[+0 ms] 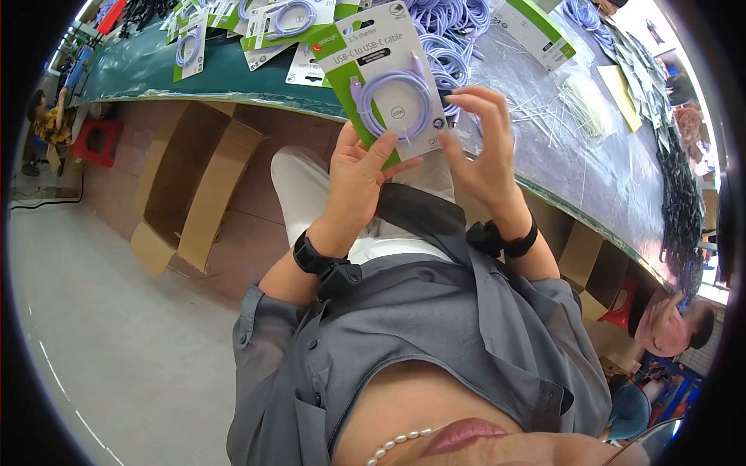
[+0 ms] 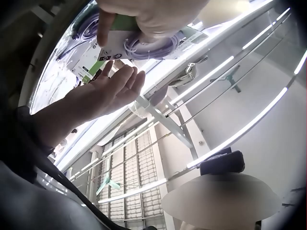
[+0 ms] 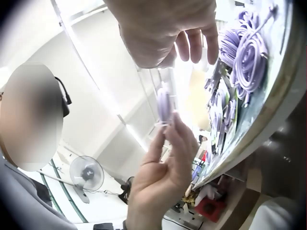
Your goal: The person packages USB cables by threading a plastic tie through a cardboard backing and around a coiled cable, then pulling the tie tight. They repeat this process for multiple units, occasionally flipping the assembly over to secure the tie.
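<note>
My left hand grips the lower edge of a white and green retail card, thumb on its front. A coiled lilac USB-C cable is fastened to the card's front, and printed text reads "USB-C to USB-C cable". To the right of the card my right hand has its fingers spread and bent, with nothing between them; its thumb is close to the card's lower right edge. In the right wrist view, the left hand pinches the card nearly edge-on, below the right hand.
Several carded cables lie on the green table at the upper left. Loose lilac cable coils are heaped behind the card. Thin clear ties and dark hanging strips are on the right. An open cardboard box stands below the table.
</note>
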The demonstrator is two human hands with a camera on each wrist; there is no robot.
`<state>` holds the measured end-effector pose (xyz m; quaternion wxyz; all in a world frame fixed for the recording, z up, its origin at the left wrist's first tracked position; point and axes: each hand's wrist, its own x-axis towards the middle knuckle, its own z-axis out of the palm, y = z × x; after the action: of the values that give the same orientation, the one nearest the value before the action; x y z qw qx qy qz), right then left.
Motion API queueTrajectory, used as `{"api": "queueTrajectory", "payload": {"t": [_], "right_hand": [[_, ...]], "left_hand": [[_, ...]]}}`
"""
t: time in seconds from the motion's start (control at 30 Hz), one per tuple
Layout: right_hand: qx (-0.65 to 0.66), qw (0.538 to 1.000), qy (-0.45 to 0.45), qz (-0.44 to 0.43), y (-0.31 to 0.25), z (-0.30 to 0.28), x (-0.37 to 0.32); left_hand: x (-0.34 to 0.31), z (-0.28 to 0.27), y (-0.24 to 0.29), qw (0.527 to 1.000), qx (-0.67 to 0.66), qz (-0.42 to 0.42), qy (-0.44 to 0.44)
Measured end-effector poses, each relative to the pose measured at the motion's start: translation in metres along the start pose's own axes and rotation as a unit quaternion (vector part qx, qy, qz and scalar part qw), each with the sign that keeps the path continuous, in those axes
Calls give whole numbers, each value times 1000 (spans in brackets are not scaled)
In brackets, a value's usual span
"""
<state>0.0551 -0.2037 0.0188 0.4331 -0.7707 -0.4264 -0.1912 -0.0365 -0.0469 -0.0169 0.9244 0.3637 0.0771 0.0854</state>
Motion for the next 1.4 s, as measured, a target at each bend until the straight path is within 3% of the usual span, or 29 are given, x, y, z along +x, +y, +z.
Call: {"api": "queueTrajectory", "payload": {"t": [0.13,0.47,0.6,0.67,0.73,1.13,1.4], "right_hand": [[-20,998,-53,13,-12,9,3],[-60,996,-60,3,-21,17,-1],[-19,997,-70,18,-16,17,0],[13,996,-77,39,-16,15,2],[35,991,-116,62,-16,13,4],[91,985,-132,62,1,21,-3],[83,988,-98,91,-7,30,-8]], "left_hand": [[-3,6,-8,999,26,35,-19],[-7,-1,-18,984,97,146,-28],[-8,-4,-13,987,98,126,-7],[-4,-10,-8,998,35,54,-7],[-4,-8,-11,998,32,53,0],[-5,-9,-13,998,32,49,-4],[-7,-9,-27,994,75,84,13]]}}
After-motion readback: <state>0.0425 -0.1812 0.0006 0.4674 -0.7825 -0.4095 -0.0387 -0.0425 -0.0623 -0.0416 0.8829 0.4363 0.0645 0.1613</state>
